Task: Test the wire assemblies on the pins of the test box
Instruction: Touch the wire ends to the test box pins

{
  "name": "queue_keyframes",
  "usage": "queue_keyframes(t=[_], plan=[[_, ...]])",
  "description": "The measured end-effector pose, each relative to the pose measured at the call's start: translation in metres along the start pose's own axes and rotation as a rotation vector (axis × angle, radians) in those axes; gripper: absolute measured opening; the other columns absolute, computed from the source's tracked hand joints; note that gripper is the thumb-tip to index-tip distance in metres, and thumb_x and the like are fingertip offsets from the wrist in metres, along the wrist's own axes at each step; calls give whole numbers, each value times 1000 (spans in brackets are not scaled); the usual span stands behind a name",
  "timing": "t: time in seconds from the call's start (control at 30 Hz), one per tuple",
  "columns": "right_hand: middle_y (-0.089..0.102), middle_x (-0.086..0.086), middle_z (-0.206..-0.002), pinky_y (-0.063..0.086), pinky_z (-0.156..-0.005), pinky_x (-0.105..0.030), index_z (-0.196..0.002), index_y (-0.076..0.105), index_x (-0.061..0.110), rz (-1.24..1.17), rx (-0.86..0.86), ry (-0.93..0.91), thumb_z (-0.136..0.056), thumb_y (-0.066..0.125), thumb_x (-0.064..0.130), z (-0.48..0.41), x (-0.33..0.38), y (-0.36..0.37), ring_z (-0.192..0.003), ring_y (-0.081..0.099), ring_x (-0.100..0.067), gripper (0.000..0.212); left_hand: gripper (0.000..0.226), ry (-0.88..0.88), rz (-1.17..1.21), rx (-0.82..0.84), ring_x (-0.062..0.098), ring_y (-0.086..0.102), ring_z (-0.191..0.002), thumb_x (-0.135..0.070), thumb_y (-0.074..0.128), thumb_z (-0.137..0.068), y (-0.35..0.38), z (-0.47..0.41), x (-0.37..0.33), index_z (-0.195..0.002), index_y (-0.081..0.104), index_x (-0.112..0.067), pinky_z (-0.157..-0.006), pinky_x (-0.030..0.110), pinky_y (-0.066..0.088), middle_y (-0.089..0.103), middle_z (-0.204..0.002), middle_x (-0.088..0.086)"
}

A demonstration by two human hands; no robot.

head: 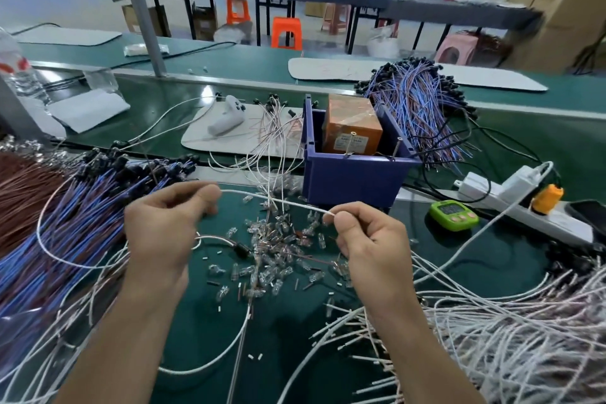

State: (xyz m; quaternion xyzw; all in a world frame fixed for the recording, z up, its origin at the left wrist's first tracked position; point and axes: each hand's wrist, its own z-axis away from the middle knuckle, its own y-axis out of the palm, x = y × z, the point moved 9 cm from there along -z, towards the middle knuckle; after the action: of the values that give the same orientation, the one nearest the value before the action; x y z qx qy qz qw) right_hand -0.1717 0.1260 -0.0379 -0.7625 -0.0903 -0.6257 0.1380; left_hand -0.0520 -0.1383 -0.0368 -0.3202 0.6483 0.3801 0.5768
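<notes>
A white wire stretches between the pinching left hand and right hand.

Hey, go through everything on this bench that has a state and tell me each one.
left hand, pinching the white wire.
right hand, pinching the wire's end.
white wire, stretched between both hands.
blue bin, open-topped, orange box inside.
pins, upright on the bin's rim.
power strip, orange plug inserted.
glass bulbs, scattered loose.
</notes>
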Motion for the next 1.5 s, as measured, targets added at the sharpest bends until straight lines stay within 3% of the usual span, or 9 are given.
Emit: queue_keyframes(t=[0.17,0.4,0.53,0.67,0.83,0.93,1.17,1.37,1.5], plan=[[53,5,-56,32,-45,-19,-83,79,23,-173,-32,99,-102,59,11,-5,-6,-10,-50,40,-7,30,21,-403,572,183,-2,62,-55,-16,69,-86,5,-5,22,-70,82,-19,-53,8,49,73,-73,-6],[70,-5,-64,45,-53,-32,-79,78,20,88,204,144,-94,62,41,3,-12,12,-55,55,-18,30,10,-394,1011,458,-2,66,-70,-25,67,-89,29,4,5,-90,77,-23,-69,10,54,70,-84,-12],[78,4,-84,61,-82,-30,-66,78,13,59,280,190,-96,48,64,9,-15,22,-87,74,-9,67,37,-463,831,419,3,63,-73,-27,48,-107,25,3,17,-74,63,-23,-67,15,53,67,-85,-10],[72,17,-75,55,-65,-18,-88,79,26,576,360,45,-90,73,39,14,-11,28,-68,65,6,15,34,-500,618,514,3,33,-40,-29,45,-102,33,11,22,-71,56,-24,-42,14,33,40,-49,-10],[66,17,-81,50,-71,-22,-90,76,34,968,540,-15,-80,81,36,29,-12,48,-77,60,-3,11,42,-282,206,524,8,17,-40,-18,43,-102,42,12,28,-68,67,-17,-44,24,15,25,-47,-8],[66,16,-85,54,-80,-27,-87,74,31,871,413,-43,-89,73,29,25,-3,44,-82,59,-3,4,51,-207,14,519,9,22,-44,-16,39,-106,46,16,30,-69,74,-19,-40,18,23,30,-50,-7],[62,9,-64,34,-48,-15,-81,64,32,415,76,-134,-96,68,20,16,13,16,-52,47,-6,20,39,-109,-258,507,8,27,-45,-22,55,-102,54,29,28,-70,78,-21,-41,17,26,33,-50,-8],[57,11,-58,31,-46,-13,-79,67,30,381,59,-131,-95,70,18,16,10,13,-49,45,-6,20,44,-9,-227,466,17,27,-48,-66,60,-82,59,45,15,-86,84,-30,-50,23,32,30,-58,9],[62,9,-63,40,-49,-22,-80,69,29,422,72,-152,-93,70,19,15,12,13,-54,51,-9,17,13,85,-197,487,5,45,-50,-34,81,-84,68,50,11,-97,82,-34,-54,20,40,56,-54,-12]])
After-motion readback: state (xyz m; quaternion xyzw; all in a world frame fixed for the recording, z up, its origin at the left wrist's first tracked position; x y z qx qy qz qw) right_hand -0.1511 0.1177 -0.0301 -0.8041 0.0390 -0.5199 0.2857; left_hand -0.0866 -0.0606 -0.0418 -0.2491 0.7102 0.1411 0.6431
